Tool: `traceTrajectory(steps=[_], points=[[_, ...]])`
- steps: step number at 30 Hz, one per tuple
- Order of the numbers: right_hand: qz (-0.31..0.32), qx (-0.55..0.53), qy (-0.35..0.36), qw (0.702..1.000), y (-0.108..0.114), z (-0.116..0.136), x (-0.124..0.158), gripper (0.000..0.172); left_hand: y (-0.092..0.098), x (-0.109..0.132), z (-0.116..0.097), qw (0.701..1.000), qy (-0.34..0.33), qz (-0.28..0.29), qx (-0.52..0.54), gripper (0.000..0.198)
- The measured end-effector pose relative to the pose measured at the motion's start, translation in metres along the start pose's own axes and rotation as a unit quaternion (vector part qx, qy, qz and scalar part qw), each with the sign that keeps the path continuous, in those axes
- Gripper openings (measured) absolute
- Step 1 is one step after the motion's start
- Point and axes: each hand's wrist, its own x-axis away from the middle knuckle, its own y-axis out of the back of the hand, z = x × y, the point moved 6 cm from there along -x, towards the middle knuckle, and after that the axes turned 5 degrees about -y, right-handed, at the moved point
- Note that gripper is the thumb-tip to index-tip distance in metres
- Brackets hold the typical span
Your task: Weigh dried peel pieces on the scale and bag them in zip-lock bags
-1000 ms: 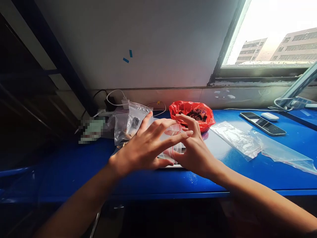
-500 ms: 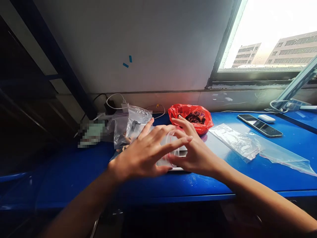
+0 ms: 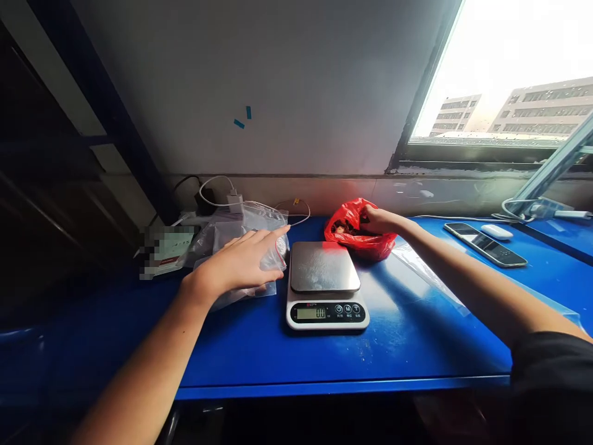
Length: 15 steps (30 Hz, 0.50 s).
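Note:
My left hand (image 3: 245,256) has its fingers stretched out and its thumb apart. It is over a clear zip bag (image 3: 280,248) with a red seal line, beside the scale; the hand touches the bag but does not visibly grip it. My right hand (image 3: 380,220) reaches into a red plastic bag (image 3: 382,248) of dark reddish-brown dried pieces (image 3: 341,228). Its fingertips are hidden in there. Between the hands stands a white digital kitchen scale (image 3: 291,314). The steel plate (image 3: 324,267) carries nothing, and the display (image 3: 311,313) reads 0.0.
More clear bags lie behind my left hand, near a white charger plug (image 3: 235,199) and a pale packet (image 3: 173,244). A flat clear bag (image 3: 424,266) is partly under my right forearm. A phone (image 3: 486,245) and a white earbud case (image 3: 496,232) rest farther right.
Both hands were together over the scale around a clear bag. They have parted: the left moved left with the bag beside it, the right into the red bag. The scale now shows fully.

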Motion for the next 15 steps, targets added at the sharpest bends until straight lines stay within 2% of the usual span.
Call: traceTrajectory(steps=[3,7,11,15], points=[[0.027,0.023,-0.02,0.999,-0.005,0.005,-0.009,0.033,-0.008,-0.002,0.004,0.999,-0.004,0.034,0.023,0.083],[0.022,0.06,-0.033,0.997,-0.003,0.012,-0.012,0.021,-0.014,-0.003,0.003,0.999,-0.015,0.041,0.016,0.082],[-0.002,0.082,-0.051,0.995,0.008,0.015,-0.009,0.024,-0.017,-0.004,0.003,0.999,-0.019,0.04,0.018,0.082],[-0.006,0.062,-0.001,0.998,0.017,0.028,-0.003,0.028,-0.022,-0.006,0.006,0.998,-0.011,0.063,0.026,0.084]])
